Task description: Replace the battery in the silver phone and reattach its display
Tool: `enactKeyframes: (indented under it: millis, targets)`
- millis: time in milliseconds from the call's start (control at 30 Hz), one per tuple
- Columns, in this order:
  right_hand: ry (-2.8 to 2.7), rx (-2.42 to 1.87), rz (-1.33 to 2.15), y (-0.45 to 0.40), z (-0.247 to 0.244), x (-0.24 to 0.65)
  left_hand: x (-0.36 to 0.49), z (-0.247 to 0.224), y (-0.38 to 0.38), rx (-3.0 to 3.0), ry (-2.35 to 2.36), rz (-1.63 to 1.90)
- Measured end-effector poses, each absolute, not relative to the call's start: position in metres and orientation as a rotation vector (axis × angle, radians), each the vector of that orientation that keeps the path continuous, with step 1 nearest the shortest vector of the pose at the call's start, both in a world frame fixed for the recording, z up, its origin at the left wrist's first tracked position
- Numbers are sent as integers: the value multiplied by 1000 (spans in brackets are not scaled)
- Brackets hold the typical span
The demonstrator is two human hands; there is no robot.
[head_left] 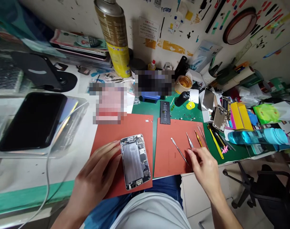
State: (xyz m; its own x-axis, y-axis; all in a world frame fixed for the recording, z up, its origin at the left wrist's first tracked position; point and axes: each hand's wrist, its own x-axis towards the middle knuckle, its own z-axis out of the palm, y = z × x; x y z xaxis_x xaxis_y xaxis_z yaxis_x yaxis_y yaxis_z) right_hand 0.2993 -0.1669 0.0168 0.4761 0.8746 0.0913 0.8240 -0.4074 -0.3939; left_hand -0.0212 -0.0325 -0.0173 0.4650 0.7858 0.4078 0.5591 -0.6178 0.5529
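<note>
An opened smartphone (pixel 135 162) lies on the left red-brown mat, its circuit board and bare metal inner plate showing and no screen on it. My left hand (pixel 99 168) rests along its left edge with the fingers stretched out. Over the right mat, my right hand (pixel 204 165) has thumb and fingers closed around the silver screwdriver (pixel 190 140), whose rear part they hide. Left of that hand lies a metal spudger (pixel 179 151). A gold screwdriver (pixel 198 139) and tweezers (pixel 202 135) lie just beyond the fingers.
A black phone battery (pixel 165 112) lies behind the mats. Toward the right are a yellow-handled tool (pixel 215 141), phone housings (pixel 220 117) and a blue water bottle (pixel 257 136). A black tablet-like device (pixel 35 121) and a white cable (pixel 48 165) occupy the left. A spray can (pixel 116 41) stands behind.
</note>
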Motion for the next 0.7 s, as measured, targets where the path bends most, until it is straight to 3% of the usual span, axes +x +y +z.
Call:
enactKeyframes:
  millis: [133, 333, 433, 600, 700]
  targets:
    - [-1464, -2276, 348, -170, 21, 292, -21, -15, -35, 2388, 1158, 978]
    - [-1309, -2585, -83, -173, 13, 349, -23, -12, -36, 2236, 1264, 920]
    - [-1369, -2774, -137, -176, 0, 382, -24, -10, -35, 2227, 1261, 891]
    - [-1573, -2661, -192, -176, -7, 402, -24, -6, -34, 2146, 1204, 853]
    - [-1380, -2577, -337, -180, 10, 398, -23, -5, -34, 2060, 1219, 847]
